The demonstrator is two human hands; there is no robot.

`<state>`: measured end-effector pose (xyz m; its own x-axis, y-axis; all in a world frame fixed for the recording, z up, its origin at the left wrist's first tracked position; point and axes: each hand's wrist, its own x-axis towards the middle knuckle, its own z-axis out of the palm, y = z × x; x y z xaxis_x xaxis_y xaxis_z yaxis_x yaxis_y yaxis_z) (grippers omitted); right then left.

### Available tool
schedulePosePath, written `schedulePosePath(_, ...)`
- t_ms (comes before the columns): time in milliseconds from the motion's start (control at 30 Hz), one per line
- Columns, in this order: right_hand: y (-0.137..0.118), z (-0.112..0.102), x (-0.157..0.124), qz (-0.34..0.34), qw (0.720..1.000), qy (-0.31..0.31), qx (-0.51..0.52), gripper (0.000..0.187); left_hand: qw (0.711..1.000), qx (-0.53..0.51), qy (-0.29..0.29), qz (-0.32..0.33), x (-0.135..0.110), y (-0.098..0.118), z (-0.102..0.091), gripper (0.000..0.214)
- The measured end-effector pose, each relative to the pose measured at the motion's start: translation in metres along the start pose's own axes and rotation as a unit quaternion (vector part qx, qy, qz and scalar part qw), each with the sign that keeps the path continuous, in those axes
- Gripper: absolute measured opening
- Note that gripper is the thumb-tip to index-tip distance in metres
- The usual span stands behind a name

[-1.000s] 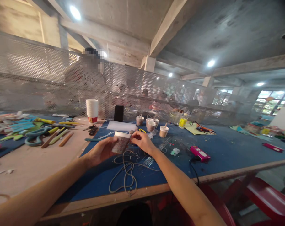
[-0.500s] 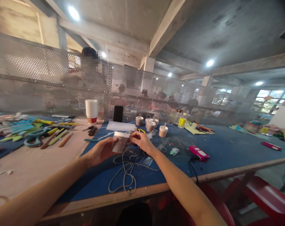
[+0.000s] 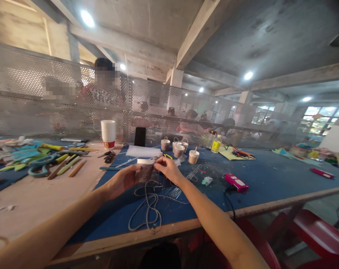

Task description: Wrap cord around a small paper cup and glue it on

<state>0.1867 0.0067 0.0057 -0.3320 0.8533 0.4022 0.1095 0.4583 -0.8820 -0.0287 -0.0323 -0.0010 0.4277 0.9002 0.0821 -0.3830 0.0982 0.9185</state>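
My left hand [image 3: 124, 180] is closed around a paper cup [image 3: 145, 172] with a white rim and a brown, textured wrap. The cup is held a little above the blue table mat, roughly upright. At the cup's right side, just below the rim, the fingers of my right hand [image 3: 167, 168] are pinched together; what lies between them is too small to make out. Loops of grey cord [image 3: 150, 209] lie on the mat below the cup. Several small wrapped cups with handles [image 3: 179, 150] stand behind my right hand, beside another wrapped cup [image 3: 193, 157] holding a stick.
A stack of white paper cups [image 3: 108, 130] and a dark phone [image 3: 140, 136] stand at the back. Scissors [image 3: 40, 166] and craft tools lie left. Thin clear sticks [image 3: 183, 183], a magenta device [image 3: 236, 183] with a cable and a bottle [image 3: 215, 145] are right. A perforated screen [image 3: 158, 101] runs behind.
The cup has shifted slightly right and down and turned a little in my left hand. My right fingers stay at its side. Behind the screen, a second person has come into view.
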Motion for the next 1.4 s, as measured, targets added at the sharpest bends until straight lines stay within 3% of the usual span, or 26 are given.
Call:
schedulePosePath(200,0.000,0.002,-0.002,-0.014,1.000,-0.014,0.001,0.013,0.998,0.058,0.022,0.004,-0.002,0.001,0.010,0.041)
schedulePosePath(500,-0.002,0.001,-0.002,-0.017,0.999,-0.031,-0.017,0.012,0.998,0.062,0.011,0.004,-0.004,0.001,0.006,0.036)
schedulePosePath(700,-0.001,-0.002,-0.001,0.035,0.996,-0.061,0.046,0.021,0.998,0.058,0.004,-0.011,-0.004,0.003,0.004,0.032)
schedulePosePath(833,0.001,-0.012,0.001,0.065,0.993,-0.096,0.020,0.026,0.999,0.040,0.029,-0.013,-0.003,0.002,-0.004,0.031)
schedulePosePath(900,0.002,-0.017,0.003,0.039,0.995,-0.087,-0.028,0.021,0.999,0.034,0.019,-0.017,-0.002,0.002,-0.007,0.032)
schedulePosePath(1033,0.002,-0.025,0.006,-0.066,0.990,0.002,-0.129,0.017,0.999,0.037,-0.015,-0.031,-0.004,0.003,-0.003,0.037)
schedulePosePath(1233,-0.005,-0.015,0.002,-0.084,0.995,0.008,-0.053,0.023,0.995,0.066,-0.066,-0.039,-0.007,0.003,0.004,0.048)
schedulePosePath(1400,-0.010,-0.006,0.000,-0.078,0.996,-0.001,-0.033,0.020,0.993,0.070,-0.088,-0.035,-0.006,-0.001,0.001,0.071)
